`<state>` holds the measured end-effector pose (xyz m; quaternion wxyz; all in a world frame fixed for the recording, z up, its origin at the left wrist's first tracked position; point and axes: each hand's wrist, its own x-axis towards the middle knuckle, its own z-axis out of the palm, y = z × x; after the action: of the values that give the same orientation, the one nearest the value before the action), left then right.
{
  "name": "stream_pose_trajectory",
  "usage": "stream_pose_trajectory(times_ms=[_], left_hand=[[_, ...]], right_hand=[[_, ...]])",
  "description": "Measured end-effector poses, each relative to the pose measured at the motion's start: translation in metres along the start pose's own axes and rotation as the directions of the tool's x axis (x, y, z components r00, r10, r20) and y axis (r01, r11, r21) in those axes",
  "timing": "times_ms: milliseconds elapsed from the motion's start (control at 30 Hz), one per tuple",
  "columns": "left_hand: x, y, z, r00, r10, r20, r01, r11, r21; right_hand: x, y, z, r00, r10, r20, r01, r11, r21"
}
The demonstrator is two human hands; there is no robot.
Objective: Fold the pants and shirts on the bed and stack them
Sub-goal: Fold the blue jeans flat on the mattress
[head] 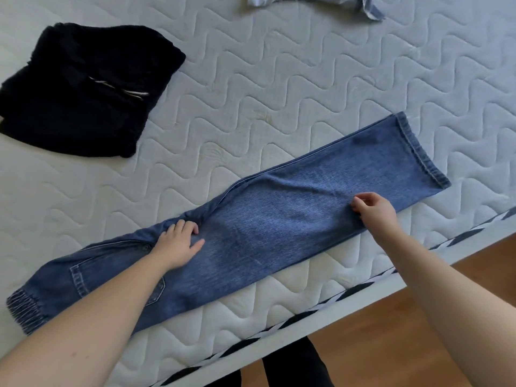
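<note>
Blue jeans (pixel 279 219) lie folded lengthwise, leg on leg, along the near edge of the bed, waistband at the left and hems at the right. My left hand (pixel 178 244) rests on the denim near the crotch, its fingertips curled into a bunched fold there. My right hand (pixel 374 209) pinches the top layer of the leg about a hand's width short of the hems. A folded black garment (pixel 83 90) with white drawstrings sits at the far left of the mattress. A crumpled light blue-and-white garment (pixel 315 2) lies at the far edge, mostly out of frame.
The white quilted mattress (pixel 279 93) shows bare between the jeans and the far garments. Its near edge (pixel 307 311) has black-and-white striped piping, running diagonally. Wooden floor (pixel 405 331) lies beyond it, and my dark-trousered legs (pixel 293 367) stand against the bed.
</note>
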<state>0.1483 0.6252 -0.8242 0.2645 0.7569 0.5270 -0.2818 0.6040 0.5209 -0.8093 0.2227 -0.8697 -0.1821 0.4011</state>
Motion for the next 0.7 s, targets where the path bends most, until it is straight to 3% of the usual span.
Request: stream_pose_trajectory(times_ms=[133,300,433,600,700], left_hand=[[0.004,-0.003,-0.023,0.999,0.036,0.023,-0.032,0.988,-0.151],[0.008,0.024,-0.051,0.987,0.121,-0.108,-0.124,0.992,-0.016],[0.024,0.081,-0.070,0.959,0.250,-0.131,-0.251,0.968,0.003],[0.057,0.172,-0.086,0.863,0.466,-0.194,-0.478,0.878,-0.014],[0.082,0.229,-0.093,0.786,0.538,-0.305,-0.567,0.824,-0.008]], right_hand=[[-0.007,-0.001,0.001,0.998,-0.029,-0.050,0.029,1.000,0.004],[-0.010,-0.005,-0.002,0.998,-0.015,-0.061,0.018,0.998,0.053],[-0.004,-0.006,-0.011,0.996,-0.036,-0.088,0.041,0.997,0.060],[0.011,0.008,-0.038,0.961,-0.023,-0.275,0.060,0.990,0.126],[0.030,0.019,-0.062,0.883,0.042,-0.467,0.004,0.995,0.097]])
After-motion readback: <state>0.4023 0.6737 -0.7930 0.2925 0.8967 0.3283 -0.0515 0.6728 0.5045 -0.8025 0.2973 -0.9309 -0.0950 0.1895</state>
